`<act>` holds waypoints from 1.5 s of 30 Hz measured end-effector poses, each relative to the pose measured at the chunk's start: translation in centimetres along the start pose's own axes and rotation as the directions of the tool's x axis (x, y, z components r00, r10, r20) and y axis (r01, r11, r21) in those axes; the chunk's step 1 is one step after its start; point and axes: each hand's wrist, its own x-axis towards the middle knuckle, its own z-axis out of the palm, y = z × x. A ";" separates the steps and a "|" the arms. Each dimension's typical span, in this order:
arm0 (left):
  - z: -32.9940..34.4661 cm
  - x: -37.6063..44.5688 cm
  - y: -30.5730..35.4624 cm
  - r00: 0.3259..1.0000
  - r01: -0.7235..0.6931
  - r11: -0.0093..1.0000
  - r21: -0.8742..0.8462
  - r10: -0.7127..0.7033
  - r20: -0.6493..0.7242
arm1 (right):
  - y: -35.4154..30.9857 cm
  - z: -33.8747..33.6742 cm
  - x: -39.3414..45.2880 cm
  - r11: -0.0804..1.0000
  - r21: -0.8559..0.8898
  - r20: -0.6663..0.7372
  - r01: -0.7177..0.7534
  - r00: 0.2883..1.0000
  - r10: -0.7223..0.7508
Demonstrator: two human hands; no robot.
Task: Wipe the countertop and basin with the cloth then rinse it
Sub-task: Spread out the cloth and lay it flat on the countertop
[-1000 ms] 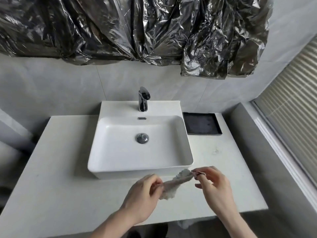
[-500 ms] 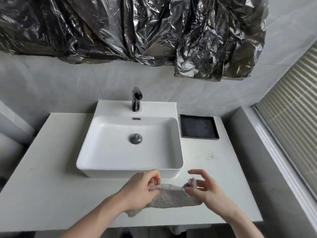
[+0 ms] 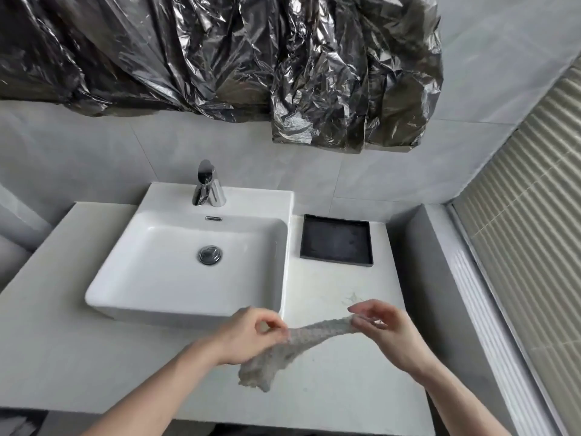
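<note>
Cloth [image 3: 292, 344] stretched above the near countertop [image 3: 345, 388], right of the basin [image 3: 185, 278]; left hand [image 3: 248, 335] and right hand [image 3: 382, 330] each pinch an end. Advice: spread it flat, then lay it down before wiping

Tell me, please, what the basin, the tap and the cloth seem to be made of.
Basin: probably glazed ceramic; white, smooth, with soft glossy highlights along its rim.
Tap: polished metal, likely chromed; it mirrors the room.
Cloth: a soft, nubby grey-white fabric, perhaps terry or microfibre; it sags limply between the left hand and right hand. The exact fibre cannot be told.
</note>
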 end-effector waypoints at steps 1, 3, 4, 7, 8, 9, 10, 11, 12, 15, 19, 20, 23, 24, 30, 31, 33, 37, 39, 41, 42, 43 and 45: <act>0.6 0.6 -0.1 0.996 -0.030 0.999 -0.015 0.029 -0.088 | 0.3 -0.6 0.3 1.000 -0.021 -0.022 0.006 1.000 -0.007; 1.8 1.6 0.0 0.976 -0.063 0.998 0.021 0.066 -0.210 | 0.8 -1.6 0.7 0.998 -0.058 -0.053 0.013 0.998 -0.016; 2.4 2.1 0.0 0.971 -0.061 0.997 0.036 0.068 -0.230 | 0.9 -1.9 0.8 0.997 -0.074 -0.055 0.021 0.998 -0.025; 4.9 3.3 0.8 0.978 -0.056 0.992 0.116 0.078 -0.192 | 0.9 -2.0 1.0 0.989 -0.137 -0.013 0.063 0.998 -0.065; 5.8 3.6 1.4 0.984 -0.071 0.989 0.129 0.091 -0.155 | 0.6 -1.8 1.1 0.984 -0.164 0.005 0.076 0.997 -0.076; 6.8 3.9 2.2 0.988 -0.090 0.988 0.123 0.105 -0.114 | 0.2 -1.7 1.2 0.978 -0.192 0.022 0.087 0.996 -0.084; 7.7 4.2 3.1 0.991 -0.100 0.990 0.103 0.109 -0.082 | -0.3 -1.5 1.3 0.973 -0.212 0.039 0.089 0.996 -0.082; 8.4 4.6 3.9 0.992 -0.101 0.993 0.065 0.105 -0.064 | -0.7 -1.5 1.5 0.971 -0.221 0.059 0.094 0.995 -0.083; 9.0 5.1 4.6 0.993 -0.100 0.995 0.026 0.101 -0.061 | -1.0 -1.7 1.8 0.972 -0.215 0.074 0.099 0.994 -0.085; 10.1 6.4 5.4 0.993 -0.092 0.996 -0.020 0.090 -0.081 | -1.7 -2.7 2.4 0.963 -0.220 0.090 0.152 0.987 -0.136; 9.8 7.1 5.2 0.981 -0.114 0.991 -0.070 0.101 -0.164 | -1.9 -3.9 2.7 0.933 -0.288 0.104 0.215 0.976 -0.192; 9.5 7.1 5.1 0.981 -0.126 0.990 -0.067 0.114 -0.160 | -2.0 -4.0 2.8 0.930 -0.292 0.109 0.224 0.974 -0.200; 8.4 7.5 4.8 0.979 -0.134 0.989 0.057 0.141 -0.150 | -1.8 -4.3 3.1 0.920 -0.300 0.120 0.252 0.967 -0.225; 8.1 7.5 4.6 0.979 -0.122 0.988 0.093 0.135 -0.152 | -1.9 -4.3 3.1 0.917 -0.304 0.120 0.256 0.966 -0.230; 6.2 8.5 2.8 0.962 -0.193 0.888 0.417 0.255 -0.097 | -1.5 -4.9 4.0 0.908 -0.318 0.060 0.273 0.961 -0.268; 5.8 8.8 2.5 0.960 -0.200 0.866 0.458 0.268 -0.087 | -1.4 -5.3 4.3 0.905 -0.324 0.053 0.276 0.960 -0.274; 5.0 9.5 2.5 0.945 -0.216 0.852 0.478 0.306 -0.119 | -1.1 -6.1 4.6 0.900 -0.344 0.043 0.268 0.962 -0.271; 3.5 10.6 3.3 0.891 -0.233 0.845 0.481 0.383 -0.242 | 0.4 -8.1 5.0 0.908 -0.338 -0.047 0.246 0.960 -0.277; 3.5 10.6 3.3 0.881 -0.257 0.824 0.505 0.414 -0.229 | 1.8 -8.9 4.8 0.904 -0.355 -0.062 0.239 0.959 -0.278; 4.4 10.4 2.7 0.887 -0.293 0.813 0.504 0.428 -0.176 | 3.7 -9.1 4.4 0.908 -0.372 -0.056 0.193 0.972 -0.229; 5.1 10.3 2.3 0.896 -0.305 0.812 0.498 0.422 -0.140 | 4.9 -8.9 4.1 0.911 -0.381 -0.055 0.159 0.980 -0.194; 6.0 10.1 1.8 0.906 -0.312 0.813 0.491 0.410 -0.103 | 6.2 -8.6 3.8 0.913 -0.389 -0.055 0.124 0.986 -0.157; 8.2 9.7 -0.1 0.934 -0.301 0.809 0.504 0.358 -0.017 | 9.0 -7.7 3.1 0.907 -0.416 -0.045 0.063 0.995 -0.090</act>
